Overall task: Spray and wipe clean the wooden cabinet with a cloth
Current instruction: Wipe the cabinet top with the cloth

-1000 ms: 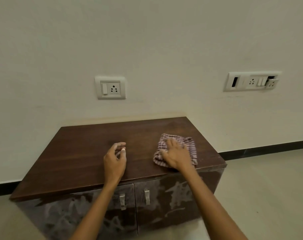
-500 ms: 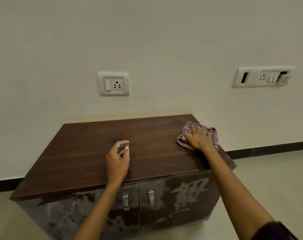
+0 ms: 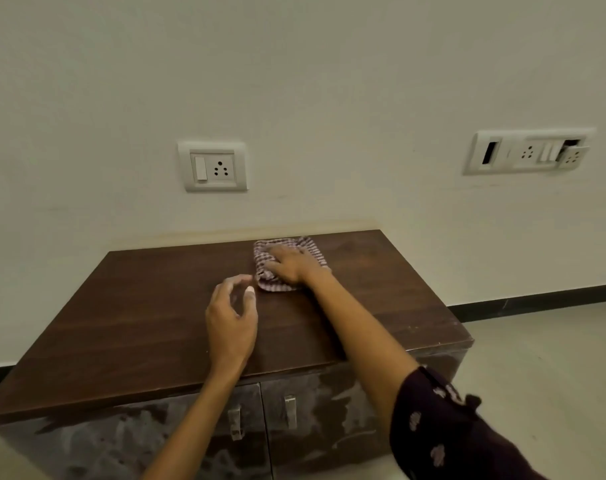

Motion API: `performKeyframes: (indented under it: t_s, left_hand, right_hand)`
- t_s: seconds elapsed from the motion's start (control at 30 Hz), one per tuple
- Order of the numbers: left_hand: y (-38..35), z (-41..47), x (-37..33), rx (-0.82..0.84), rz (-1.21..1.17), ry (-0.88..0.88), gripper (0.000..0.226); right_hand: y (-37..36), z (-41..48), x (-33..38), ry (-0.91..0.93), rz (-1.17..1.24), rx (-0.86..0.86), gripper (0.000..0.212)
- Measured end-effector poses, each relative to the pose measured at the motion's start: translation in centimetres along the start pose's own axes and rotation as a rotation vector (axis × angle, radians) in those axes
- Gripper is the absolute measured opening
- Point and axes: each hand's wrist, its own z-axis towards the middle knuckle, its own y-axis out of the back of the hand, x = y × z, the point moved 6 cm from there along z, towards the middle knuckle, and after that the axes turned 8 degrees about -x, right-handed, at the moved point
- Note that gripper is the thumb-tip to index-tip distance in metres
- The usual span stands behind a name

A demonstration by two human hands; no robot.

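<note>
The cloth (image 3: 287, 263) lies on the cabinet (image 3: 149, 317) top near its back edge, under the flat, spread right hand (image 3: 291, 265). The left hand (image 3: 230, 317), loosely curled and empty, rests just beside the cloth's near-left corner; unwiped wood stretches leftward.

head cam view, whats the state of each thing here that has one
cloth: bunched, flat on the cabinet top near the back edge, under the right hand
right hand: palm down, pressing the cloth
left hand: empty, fingers loosely curled over the top
cabinet top: bare apart from the cloth
cabinet doors: shut, streaked with whitish smears
wall socket: nothing plugged in
switch panel: right module hanging loose
</note>
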Motion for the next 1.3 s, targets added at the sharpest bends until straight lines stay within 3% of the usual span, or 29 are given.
performKeyframes:
  t_s: [0.2, 0.33, 0.43, 0.67, 0.77, 0.87, 1.03, 1.13, 1.2, 1.3]
  left_hand:
    - [-1.9, -0.7, -0.8, 0.137, -0.065, 0.05, 0.016]
    - [-2.0, -1.0, -0.9, 0.162, -0.082, 0.06, 0.017]
    - [-1.8, -1.0, -1.0, 0.147, -0.084, 0.061, 0.018]
    - [-1.4, -1.3, -0.9, 0.087, -0.014, 0.06, 0.019]
    - [-0.6, -1.3, -1.0, 0.063, -0.002, 0.058, 0.018]
    - [-0.1, -1.6, -1.3, 0.076, -0.006, 0.08, 0.017]
    - [0.0, -2.2, -2.5, 0.142, 0.017, 0.074, 0.016]
    - [0.0, -2.3, -2.6, 0.179, 0.02, 0.107, 0.017]
    - [0.1, -2.3, -2.3, 0.185, 0.014, 0.119, 0.017]
    - [0.9, -1.7, -1.7, 0.151, 0.007, 0.129, 0.016]
  right_hand:
    - [4.8, -2.6, -15.7, -0.421, -0.063, -0.121, 0.058]
    - [5.2, -4.0, -18.7, -0.601, -0.053, -0.164, 0.063]
    - [4.4, -3.6, -14.9, -0.533, -0.079, -0.167, 0.062]
    - [-1.3, -6.5, 3.0, 0.064, -0.03, -0.011, 0.055]
    - [-1.4, -11.7, 4.4, 0.19, -0.005, -0.054, 0.053]
    - [0.6, -16.2, -0.1, 0.092, -0.004, -0.116, 0.051]
    - [5.7, -22.1, -11.8, -0.333, -0.057, -0.226, 0.049]
    - [6.3, -23.4, -12.5, -0.489, -0.074, -0.347, 0.05]
    - [4.7, -23.6, -9.8, -0.48, -0.052, -0.384, 0.051]
    - [0.9, -23.2, -2.0, -0.258, 0.021, -0.406, 0.055]
